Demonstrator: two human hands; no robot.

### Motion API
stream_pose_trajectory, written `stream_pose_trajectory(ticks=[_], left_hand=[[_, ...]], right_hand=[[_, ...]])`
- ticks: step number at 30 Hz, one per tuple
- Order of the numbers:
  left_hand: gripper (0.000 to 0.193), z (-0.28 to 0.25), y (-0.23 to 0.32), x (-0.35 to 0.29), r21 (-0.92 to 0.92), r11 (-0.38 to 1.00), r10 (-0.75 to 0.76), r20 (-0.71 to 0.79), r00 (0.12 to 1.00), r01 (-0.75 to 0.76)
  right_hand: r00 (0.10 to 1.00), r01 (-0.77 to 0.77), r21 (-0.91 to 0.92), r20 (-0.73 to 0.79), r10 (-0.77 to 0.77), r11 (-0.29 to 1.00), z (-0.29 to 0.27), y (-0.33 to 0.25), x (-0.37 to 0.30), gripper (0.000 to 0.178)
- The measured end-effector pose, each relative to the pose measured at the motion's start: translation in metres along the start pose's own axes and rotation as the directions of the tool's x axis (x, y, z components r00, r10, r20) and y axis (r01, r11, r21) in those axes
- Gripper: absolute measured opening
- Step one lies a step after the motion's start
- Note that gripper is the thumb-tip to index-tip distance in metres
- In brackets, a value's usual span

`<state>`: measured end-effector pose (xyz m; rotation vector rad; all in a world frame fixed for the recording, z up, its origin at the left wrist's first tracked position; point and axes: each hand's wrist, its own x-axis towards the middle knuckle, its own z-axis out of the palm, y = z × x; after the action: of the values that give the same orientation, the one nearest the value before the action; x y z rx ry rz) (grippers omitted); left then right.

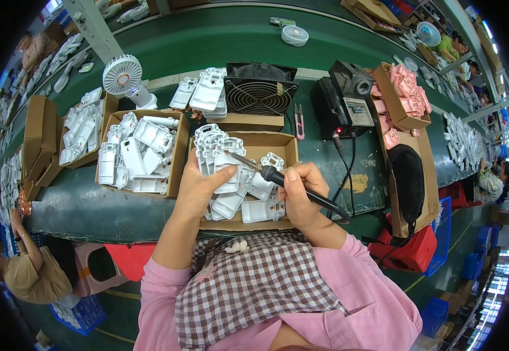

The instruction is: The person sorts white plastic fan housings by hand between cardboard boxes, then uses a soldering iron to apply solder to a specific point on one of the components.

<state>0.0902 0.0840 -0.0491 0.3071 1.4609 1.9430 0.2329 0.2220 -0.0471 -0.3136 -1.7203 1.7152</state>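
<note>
In my left hand (pixel 206 181) is a stack of white plastic housings (pixel 213 149), held above an open cardboard box (pixel 288 153). More white housings (pixel 264 210) lie loose in that box. My right hand (pixel 302 196) grips a soldering iron (pixel 289 181) by its black handle. The iron's tip points left and meets or nearly meets the held housings; the exact contact is too small to tell. A dark cord runs from the handle toward the soldering station (pixel 342 108), where a red light glows.
Left of my hands stands a cardboard box of white housings (pixel 137 155). Ahead are a black fume fan (pixel 260 96), pink-handled tweezers (pixel 299 123) and a small white fan (pixel 127 79). Pink housings (pixel 406 90) fill a box at right, near a black pouch (pixel 406 181). Beyond runs a green conveyor (pixel 207 41).
</note>
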Motion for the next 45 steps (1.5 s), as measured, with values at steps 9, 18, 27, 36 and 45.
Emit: stream_pose_trajectory(ticks=[9,18,27,36,45], left_hand=[[0.06,-0.008,0.0,0.002,-0.129,0.986,-0.096,0.064,0.993,0.103],[0.049,-0.008,0.004,0.002,-0.321,0.928,-0.161,0.111,0.981,0.189],[0.045,-0.005,-0.002,0.001,-0.103,0.994,-0.028,0.0,1.0,0.027],[0.042,-0.003,-0.003,-0.001,-0.019,0.999,0.037,-0.013,0.999,-0.037],[0.041,-0.003,-0.004,-0.001,-0.001,0.998,0.057,-0.015,0.998,-0.057]], right_hand=[[0.999,0.043,0.079,-0.033,-0.041,0.996,-0.002,-0.001,0.0,0.015],[0.995,0.097,0.127,-0.042,-0.092,0.987,-0.003,0.003,-0.002,0.015],[0.995,0.096,0.12,-0.03,-0.093,0.988,-0.002,0.003,-0.001,0.015],[0.999,-0.013,0.011,-0.037,0.013,1.0,0.004,0.0,0.004,0.015],[0.998,-0.01,0.011,-0.054,0.011,1.0,0.005,0.001,0.005,0.015]])
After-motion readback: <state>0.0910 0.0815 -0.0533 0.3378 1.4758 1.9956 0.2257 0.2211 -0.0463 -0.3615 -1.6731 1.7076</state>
